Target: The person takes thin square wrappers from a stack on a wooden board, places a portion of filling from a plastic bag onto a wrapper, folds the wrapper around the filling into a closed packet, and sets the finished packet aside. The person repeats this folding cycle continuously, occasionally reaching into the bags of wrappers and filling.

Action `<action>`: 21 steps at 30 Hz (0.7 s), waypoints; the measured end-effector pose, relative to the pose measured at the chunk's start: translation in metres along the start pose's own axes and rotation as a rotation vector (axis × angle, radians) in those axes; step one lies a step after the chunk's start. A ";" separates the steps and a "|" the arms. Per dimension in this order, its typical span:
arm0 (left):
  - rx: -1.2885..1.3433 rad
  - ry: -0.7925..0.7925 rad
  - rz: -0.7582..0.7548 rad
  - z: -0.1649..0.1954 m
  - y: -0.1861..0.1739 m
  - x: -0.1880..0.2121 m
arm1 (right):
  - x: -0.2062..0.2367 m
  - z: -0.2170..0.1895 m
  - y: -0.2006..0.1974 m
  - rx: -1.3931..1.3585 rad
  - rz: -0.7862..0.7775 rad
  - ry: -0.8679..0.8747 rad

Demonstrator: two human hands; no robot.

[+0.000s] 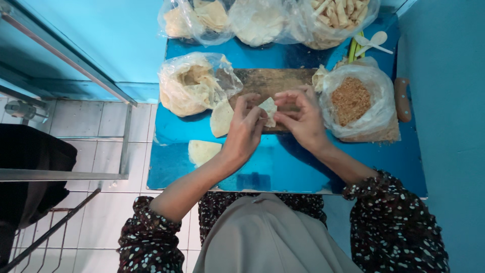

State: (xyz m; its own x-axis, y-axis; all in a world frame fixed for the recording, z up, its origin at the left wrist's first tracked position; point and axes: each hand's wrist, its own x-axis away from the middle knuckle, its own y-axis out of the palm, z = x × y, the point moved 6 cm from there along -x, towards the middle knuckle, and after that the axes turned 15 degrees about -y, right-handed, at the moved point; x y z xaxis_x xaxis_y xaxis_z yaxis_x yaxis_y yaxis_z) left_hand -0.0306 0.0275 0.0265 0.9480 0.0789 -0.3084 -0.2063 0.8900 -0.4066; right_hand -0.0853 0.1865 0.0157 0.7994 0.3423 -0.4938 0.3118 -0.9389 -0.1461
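Note:
My left hand (244,131) and my right hand (302,120) meet over a wooden cutting board (270,81) and together pinch a small pale folded wrapper (268,107). Both hands have their fingers closed on it. A flat round wrapper (221,119) lies just left of my left hand, half on the board. Another pale wrapper (203,150) rests nearer me on the shiny blue table (283,167). Right of my right hand stands an open clear bag of brown crumbly filling (351,100).
A clear bag of stacked wrappers (189,83) sits at the board's left. Three more bags (262,20) with pale pieces line the far edge, beside a white spoon (374,41) and green stalks (353,49). A brown handle (402,98) lies far right. Tiled floor and a metal frame (65,174) are left.

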 end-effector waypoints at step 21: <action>-0.414 0.306 -0.013 0.025 -0.017 -0.011 | -0.013 -0.044 0.001 0.637 -0.447 -0.441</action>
State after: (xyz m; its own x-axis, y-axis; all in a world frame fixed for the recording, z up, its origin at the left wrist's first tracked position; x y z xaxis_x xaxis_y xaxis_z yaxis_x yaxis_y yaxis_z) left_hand -0.0320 0.0225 0.0580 0.8493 -0.1213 -0.5138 -0.3325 0.6330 -0.6991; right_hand -0.0726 0.1832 0.0600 0.3605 0.7590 -0.5421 0.0978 -0.6088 -0.7873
